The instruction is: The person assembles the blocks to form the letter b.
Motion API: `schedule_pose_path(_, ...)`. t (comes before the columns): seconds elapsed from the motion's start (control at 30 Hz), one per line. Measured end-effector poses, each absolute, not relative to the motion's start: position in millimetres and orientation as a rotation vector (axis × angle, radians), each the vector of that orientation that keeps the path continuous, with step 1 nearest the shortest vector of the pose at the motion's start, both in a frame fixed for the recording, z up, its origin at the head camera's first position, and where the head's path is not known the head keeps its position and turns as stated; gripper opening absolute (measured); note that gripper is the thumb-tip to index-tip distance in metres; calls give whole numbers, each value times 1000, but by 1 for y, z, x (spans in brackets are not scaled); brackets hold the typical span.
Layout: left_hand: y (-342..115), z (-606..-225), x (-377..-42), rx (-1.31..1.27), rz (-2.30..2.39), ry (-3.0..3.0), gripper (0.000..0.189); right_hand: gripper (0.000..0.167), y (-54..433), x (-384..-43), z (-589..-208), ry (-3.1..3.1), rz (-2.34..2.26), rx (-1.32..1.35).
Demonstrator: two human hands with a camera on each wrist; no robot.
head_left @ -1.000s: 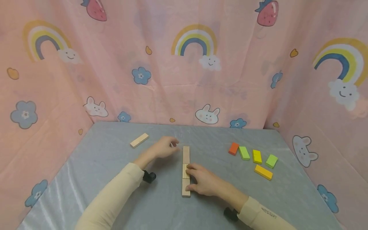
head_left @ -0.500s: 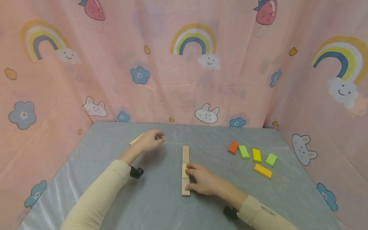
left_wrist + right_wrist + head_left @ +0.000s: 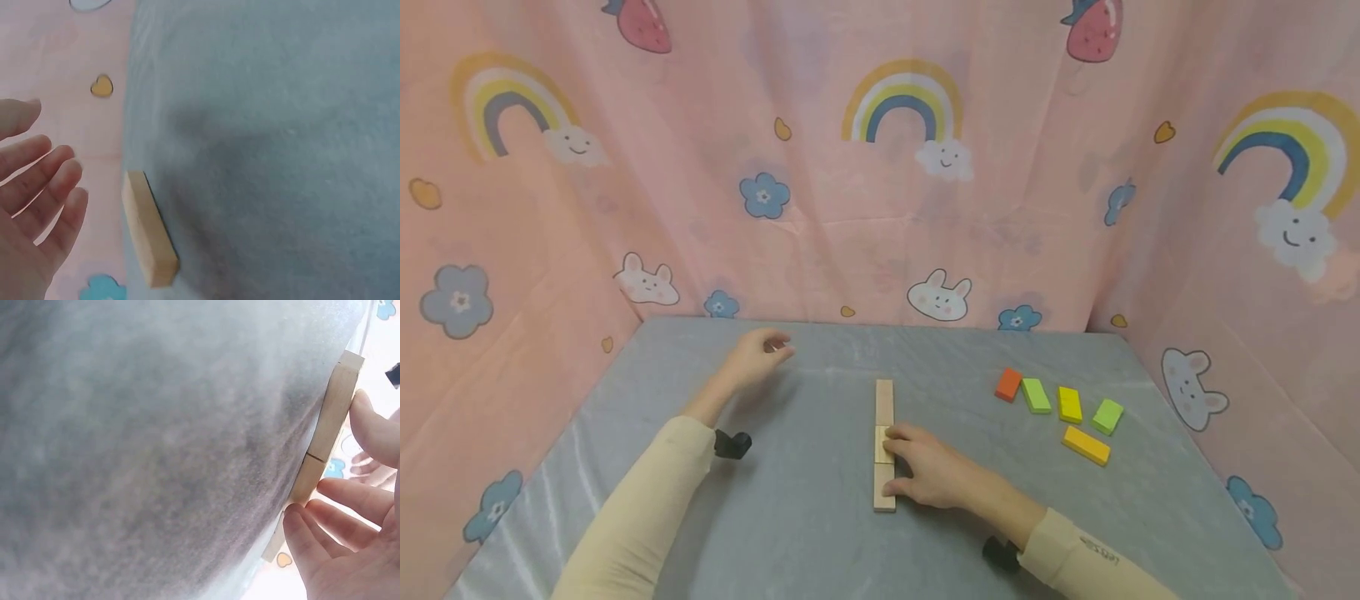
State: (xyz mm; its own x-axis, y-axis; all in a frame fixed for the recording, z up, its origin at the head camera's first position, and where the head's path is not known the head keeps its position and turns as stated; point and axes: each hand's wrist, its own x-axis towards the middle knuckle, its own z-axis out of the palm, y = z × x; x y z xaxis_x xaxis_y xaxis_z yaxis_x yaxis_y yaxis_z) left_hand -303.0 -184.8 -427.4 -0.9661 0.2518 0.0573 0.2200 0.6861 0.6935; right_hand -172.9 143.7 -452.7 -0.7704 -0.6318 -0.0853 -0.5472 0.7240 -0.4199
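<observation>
Three plain wooden blocks lie end to end in a straight row: a far block (image 3: 884, 402), a middle block (image 3: 880, 444) and a near block (image 3: 883, 498). My right hand (image 3: 931, 468) rests on the row, thumb at the near block and fingertips at the middle one, as the right wrist view also shows with its fingers (image 3: 350, 500) fairly straight. My left hand (image 3: 748, 360) hovers over the far left of the table, fingers relaxed and holding nothing. Under it is a loose wooden block (image 3: 150, 231), hidden in the head view but visible in the left wrist view.
On the right lie small coloured blocks: a red one (image 3: 1008, 385), a green one (image 3: 1036, 396), a yellow one (image 3: 1070, 405), another green one (image 3: 1107, 417) and an orange-yellow one (image 3: 1086, 446). A pink patterned curtain (image 3: 850, 242) borders the grey-covered table (image 3: 820, 533).
My left hand has moved left and away from the row, passing over the loose wooden block, which it now covers in the head view. My right hand has stayed on the row.
</observation>
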Motion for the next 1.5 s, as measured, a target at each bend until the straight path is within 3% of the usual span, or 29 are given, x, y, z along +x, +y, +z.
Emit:
schedule_pose_path(0.37, -202, -442, -306, 123, 1357, 2826, 47, 63, 144, -174, -449, 2701, -540, -939)
schedule_pose_path(1.1, -206, -459, -303, 57, 1260, 2782, 53, 66, 143, -174, -453, 2700, -525, -926)
schedule_pose_path(1.5, -209, -460, -299, 151, 1225, 2705, 81, 66, 143, -174, -453, 2697, -526, -923)
